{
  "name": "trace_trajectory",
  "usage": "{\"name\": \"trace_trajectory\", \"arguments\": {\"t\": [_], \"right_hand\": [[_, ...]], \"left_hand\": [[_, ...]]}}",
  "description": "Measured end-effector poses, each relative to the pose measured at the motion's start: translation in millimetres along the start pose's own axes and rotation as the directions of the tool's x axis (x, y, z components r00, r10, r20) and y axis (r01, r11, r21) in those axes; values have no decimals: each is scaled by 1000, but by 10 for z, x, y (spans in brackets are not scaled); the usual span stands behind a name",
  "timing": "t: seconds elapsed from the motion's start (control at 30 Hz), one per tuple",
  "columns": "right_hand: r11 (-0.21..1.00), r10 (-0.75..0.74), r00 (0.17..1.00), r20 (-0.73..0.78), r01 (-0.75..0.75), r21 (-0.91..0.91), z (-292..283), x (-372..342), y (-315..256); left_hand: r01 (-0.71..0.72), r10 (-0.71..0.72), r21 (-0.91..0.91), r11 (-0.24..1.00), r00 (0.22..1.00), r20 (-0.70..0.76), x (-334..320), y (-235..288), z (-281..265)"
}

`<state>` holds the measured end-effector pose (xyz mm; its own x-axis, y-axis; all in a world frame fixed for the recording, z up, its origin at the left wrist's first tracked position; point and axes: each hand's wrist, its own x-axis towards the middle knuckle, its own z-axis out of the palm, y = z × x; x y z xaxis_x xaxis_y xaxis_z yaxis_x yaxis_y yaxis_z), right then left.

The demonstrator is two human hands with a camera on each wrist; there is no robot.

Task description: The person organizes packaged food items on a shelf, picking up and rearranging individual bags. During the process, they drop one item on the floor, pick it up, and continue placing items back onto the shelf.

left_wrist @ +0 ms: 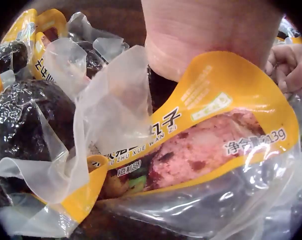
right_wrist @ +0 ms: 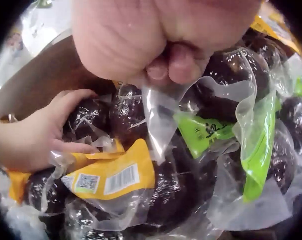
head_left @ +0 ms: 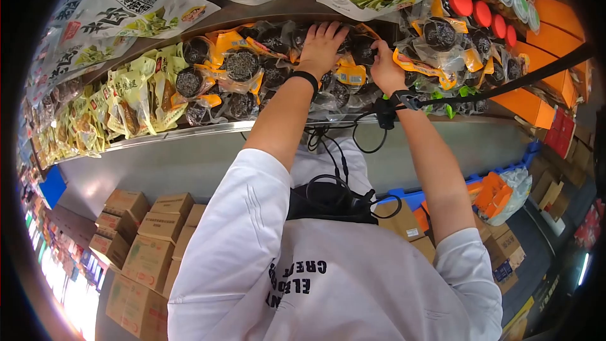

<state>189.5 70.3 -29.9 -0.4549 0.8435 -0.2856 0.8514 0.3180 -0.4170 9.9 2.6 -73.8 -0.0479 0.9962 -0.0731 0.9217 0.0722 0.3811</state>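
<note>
Two hands: I have both over a display of dark balls in clear packs, the left hand and the right hand near each other.
Left hand: palm down in the head view, fingers a little apart; my right wrist view shows its thumb and fingers on either side of one ball, clasping it.
Right hand: fingers curled, tips together at the top of a clear wrapper, which they seem to pinch.
Balls: heaped on the display, touching one another; the clasped one sits against the brown wall.
Yellow label: just below the left wrist, with pink filling pictured on it.
Green label: among the balls below the right hand.
Left of the heap: pale green packs.
Beyond the heap: silver bags.
Right of the heap: red lids and orange boxes.
Wrists: dark strap on the left; a black cable crosses by the right.
Floor: cartons stacked at lower left.
</note>
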Motion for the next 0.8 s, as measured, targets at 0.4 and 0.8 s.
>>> {"name": "trace_trajectory", "arguments": {"t": [0.4,0.8], "right_hand": [[867,-272,936,-223,339,366,-813,-1025,-375],[399,192,969,-155,67,914,-1495,-1578,-6]], "left_hand": [[-65,79,-193,979,995,65,24,-112,-216],[-345,268,-336,876,930,-253,-671,405,-1451]]}}
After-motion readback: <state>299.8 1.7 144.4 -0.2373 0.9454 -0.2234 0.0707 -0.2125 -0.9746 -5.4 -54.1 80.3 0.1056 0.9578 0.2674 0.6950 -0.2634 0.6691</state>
